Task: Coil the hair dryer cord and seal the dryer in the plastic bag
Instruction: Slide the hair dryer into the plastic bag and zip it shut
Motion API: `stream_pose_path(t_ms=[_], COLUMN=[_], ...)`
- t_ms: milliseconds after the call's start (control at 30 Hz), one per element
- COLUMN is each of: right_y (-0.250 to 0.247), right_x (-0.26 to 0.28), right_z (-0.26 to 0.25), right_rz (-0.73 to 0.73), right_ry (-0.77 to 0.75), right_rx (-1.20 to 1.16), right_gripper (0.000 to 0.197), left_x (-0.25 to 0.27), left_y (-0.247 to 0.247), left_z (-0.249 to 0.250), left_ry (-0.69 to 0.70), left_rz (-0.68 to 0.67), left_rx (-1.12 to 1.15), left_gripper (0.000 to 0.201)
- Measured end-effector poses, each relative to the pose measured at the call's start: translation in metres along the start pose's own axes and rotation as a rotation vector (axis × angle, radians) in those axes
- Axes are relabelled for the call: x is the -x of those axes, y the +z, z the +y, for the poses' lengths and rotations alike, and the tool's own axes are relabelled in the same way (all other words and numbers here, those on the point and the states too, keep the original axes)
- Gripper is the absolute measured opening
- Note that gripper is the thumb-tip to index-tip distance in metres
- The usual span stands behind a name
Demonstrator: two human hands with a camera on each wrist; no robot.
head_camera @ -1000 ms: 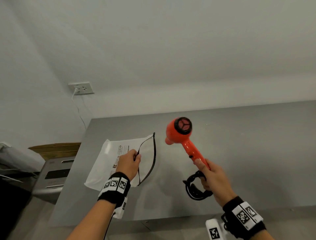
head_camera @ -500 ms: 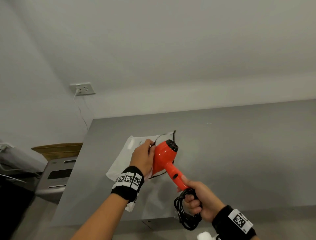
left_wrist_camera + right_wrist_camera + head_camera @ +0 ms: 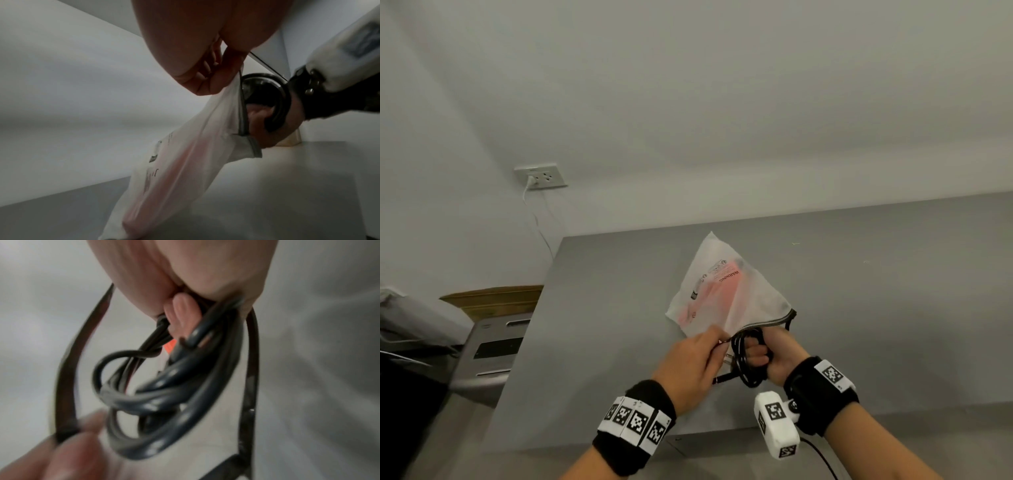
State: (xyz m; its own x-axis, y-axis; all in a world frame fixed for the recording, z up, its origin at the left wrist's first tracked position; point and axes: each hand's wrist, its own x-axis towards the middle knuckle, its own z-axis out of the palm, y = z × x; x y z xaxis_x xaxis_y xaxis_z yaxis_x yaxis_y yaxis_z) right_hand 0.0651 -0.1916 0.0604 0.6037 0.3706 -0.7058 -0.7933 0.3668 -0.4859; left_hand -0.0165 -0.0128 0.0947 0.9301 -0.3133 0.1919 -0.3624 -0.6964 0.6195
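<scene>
The orange hair dryer [image 3: 726, 286] lies inside the frosted white plastic bag [image 3: 753, 301] and shows through it as a pink blur [image 3: 164, 175]. My left hand [image 3: 698, 356] pinches the near edge of the bag's dark zip rim [image 3: 241, 104] and holds the mouth apart. My right hand [image 3: 767, 353] sits at the bag's mouth, its fingers curled round the coiled black cord [image 3: 744, 363]. The coil [image 3: 164, 394] hangs at the opening, mostly outside the bag. The plug [image 3: 726, 363] sticks out on the left of the coil.
The grey table [image 3: 859, 308] runs to the right and back towards the white wall. A wall socket [image 3: 541, 176] with a white cable is at the back left. A grey appliance [image 3: 493, 349] and a cardboard box [image 3: 493, 299] stand left of the table.
The dryer, held in the air by my right hand, has gone nozzle-first into the bag. My left hand lifted the bag's mouth and shifted right with it. The coil followed to the opening.
</scene>
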Motion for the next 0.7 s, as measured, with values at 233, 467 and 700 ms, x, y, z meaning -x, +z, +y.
stream_pose_path(t_ms=[233, 467, 700], right_y=[0.025, 0.035, 0.014], right_x=[0.003, 0.022, 0.059], right_z=[0.0, -0.01, -0.006], right_rz=[-0.007, -0.052, 0.228], right_ry=[-0.199, -0.442, -0.631], right_rx=[0.186, 0.575, 0.95], right_gripper=[0.02, 0.028, 0.032], left_x=[-0.009, -0.022, -0.059], left_y=[-0.003, -0.002, -0.024], left_z=[0.017, 0.039, 0.034], left_ry=[-0.144, -0.296, -0.471], left_rz=[0.129, 0.068, 0.284], left_rx=[0.155, 0.408, 0.699], left_gripper=[0.006, 0.01, 0.013])
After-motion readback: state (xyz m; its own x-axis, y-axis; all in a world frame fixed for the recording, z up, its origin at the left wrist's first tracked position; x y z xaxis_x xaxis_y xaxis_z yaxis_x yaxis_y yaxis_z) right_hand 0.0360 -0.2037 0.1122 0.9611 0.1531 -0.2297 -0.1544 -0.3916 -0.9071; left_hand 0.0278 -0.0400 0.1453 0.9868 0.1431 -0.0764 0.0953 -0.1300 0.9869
